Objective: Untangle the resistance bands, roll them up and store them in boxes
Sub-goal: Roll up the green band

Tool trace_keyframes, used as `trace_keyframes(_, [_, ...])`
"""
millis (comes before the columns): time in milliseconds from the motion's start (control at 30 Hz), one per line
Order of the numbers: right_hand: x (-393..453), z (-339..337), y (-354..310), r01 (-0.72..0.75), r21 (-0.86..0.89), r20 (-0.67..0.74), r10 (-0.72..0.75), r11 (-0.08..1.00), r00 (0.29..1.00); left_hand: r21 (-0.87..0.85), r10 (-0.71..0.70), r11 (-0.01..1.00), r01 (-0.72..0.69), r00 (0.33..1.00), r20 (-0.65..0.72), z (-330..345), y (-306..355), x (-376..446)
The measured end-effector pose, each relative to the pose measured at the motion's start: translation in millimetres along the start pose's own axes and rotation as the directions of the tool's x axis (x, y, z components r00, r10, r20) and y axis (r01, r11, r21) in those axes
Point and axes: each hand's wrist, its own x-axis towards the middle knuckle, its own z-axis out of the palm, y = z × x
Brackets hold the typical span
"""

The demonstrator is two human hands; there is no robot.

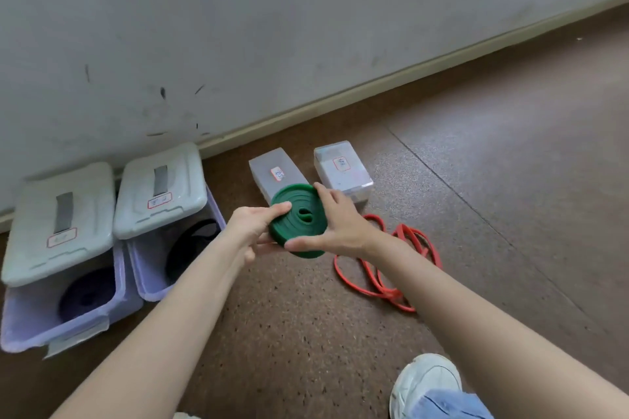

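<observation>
1. Above the brown speckled floor, a little out from the grey wall, a person holds a green resistance band wound into a flat coil, clear of the ground.
2. The left hand grips the coil's left edge, thumb laid across the top face and the fingers curled beneath it.
3. The right hand clasps the right side: fingers spread along the far rim, thumb pressed against the near rim, so the coil is pinched between them.
4. Just beyond the coil sit two small clear boxes side by side, each with a label on its lid; the left clear box is partly hidden by the coil, and the right clear box stands just beside it.
5. To the right, under the right forearm, a red resistance band lies loose and looped on the floor.
6. On the left, against the wall, are two lilac tubs with white lids pushed back. The nearer lilac tub holds a rolled purple band; the farther lilac tub holds a rolled black band.
7. A white trainer and a denim hem show at the bottom edge.
</observation>
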Motion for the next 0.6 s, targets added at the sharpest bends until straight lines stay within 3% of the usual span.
trace_keyframes(67, [26.1,12.7,19.0,-0.033,-0.217,-0.018,0.03,0.976,0.999,0.007,-0.021,1.0,0.021,1.0,-0.007,11.7,-2.9,33.0])
trace_keyframes(133, [48.7,16.9,39.9,-0.09,-0.283,-0.151,0.049,0.955,0.987,0.005,-0.011,1.0,0.011,1.0,0.021,29.5,-6.8,65.1])
trace_keyframes(300, [94.2,-9.6,105.2,-0.199,-0.008,-0.375,0.182,0.98,0.909,-0.069,0.019,0.998,-0.005,0.981,0.195,68.0,-4.5,142.8])
trace_keyframes(500, [150.5,-37.1,171.1,-0.263,0.241,-0.438,0.347,0.934,0.829,0.276,0.115,0.953,-0.124,0.992,0.047,120.3,-20.9,214.5])
trace_keyframes(600, [163.0,-39.4,191.3,-0.231,0.458,-0.377,0.422,0.859,0.824,0.298,0.125,0.949,-0.101,0.99,-0.06,142.3,-18.5,238.0])
